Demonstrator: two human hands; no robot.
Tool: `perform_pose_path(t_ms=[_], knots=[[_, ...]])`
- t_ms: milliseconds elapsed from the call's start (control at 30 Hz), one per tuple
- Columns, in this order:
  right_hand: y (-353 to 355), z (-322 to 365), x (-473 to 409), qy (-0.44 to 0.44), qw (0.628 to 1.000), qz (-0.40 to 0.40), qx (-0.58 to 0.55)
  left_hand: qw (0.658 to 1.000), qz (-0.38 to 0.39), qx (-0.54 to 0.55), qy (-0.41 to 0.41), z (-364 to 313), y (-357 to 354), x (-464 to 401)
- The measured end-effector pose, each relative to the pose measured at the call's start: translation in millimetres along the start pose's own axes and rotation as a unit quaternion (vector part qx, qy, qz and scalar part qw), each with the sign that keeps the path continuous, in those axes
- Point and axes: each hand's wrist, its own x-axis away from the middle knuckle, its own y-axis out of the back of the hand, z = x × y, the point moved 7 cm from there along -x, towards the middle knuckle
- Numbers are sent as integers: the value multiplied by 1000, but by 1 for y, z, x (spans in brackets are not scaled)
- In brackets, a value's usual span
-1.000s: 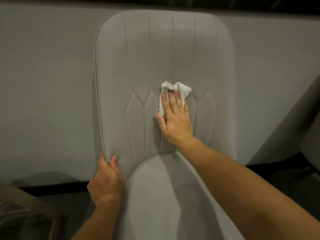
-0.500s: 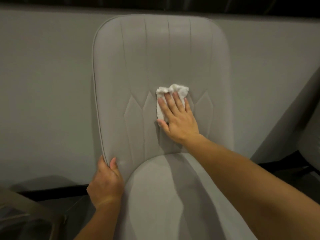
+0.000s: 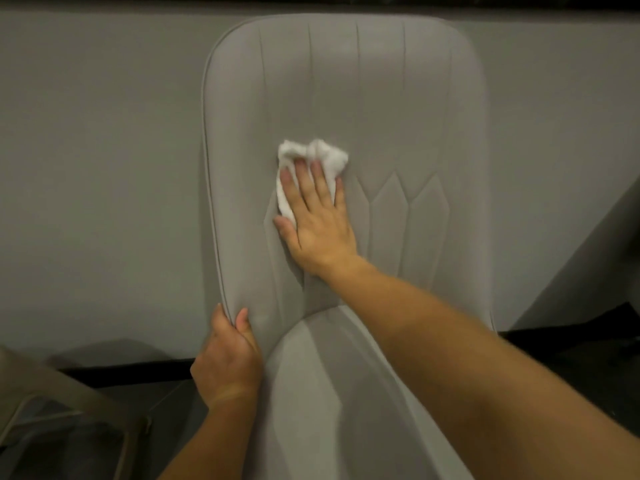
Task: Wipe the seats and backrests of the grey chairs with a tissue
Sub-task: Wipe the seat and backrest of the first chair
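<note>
nearest me, my left hand (image 3: 227, 363) curls round the lower left edge of the grey upholstered chair's stitched backrest (image 3: 346, 98), thumb in front, just above the padded grey seat (image 3: 332, 393). beyond it, my right hand (image 3: 317, 223) lies flat, fingers straight, pressing the crumpled white tissue (image 3: 311, 161) against the backrest's middle-left, a plain grey wall (image 3: 97, 168) behind.

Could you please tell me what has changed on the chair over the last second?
The right hand slid the tissue leftward across the backrest, from the middle toward its left part. The left hand kept its grip on the backrest's lower left edge.
</note>
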Motion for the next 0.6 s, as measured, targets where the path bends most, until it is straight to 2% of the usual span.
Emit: perform_pose_path(t_ms=[167, 267, 500, 600], knots=[[-38, 21, 77, -35, 992, 78, -95, 1000, 3, -2, -4, 0, -2, 0], [-41, 24, 102, -26, 985, 107, -135, 1000, -4, 6, -10, 0, -2, 0], [-19, 11, 131, 37, 980, 173, -87, 1000, -6, 16, -4, -1, 1, 2], [-18, -5, 155, 34, 963, 260, -64, 1000, 0, 6, 11, 2, 0, 1]])
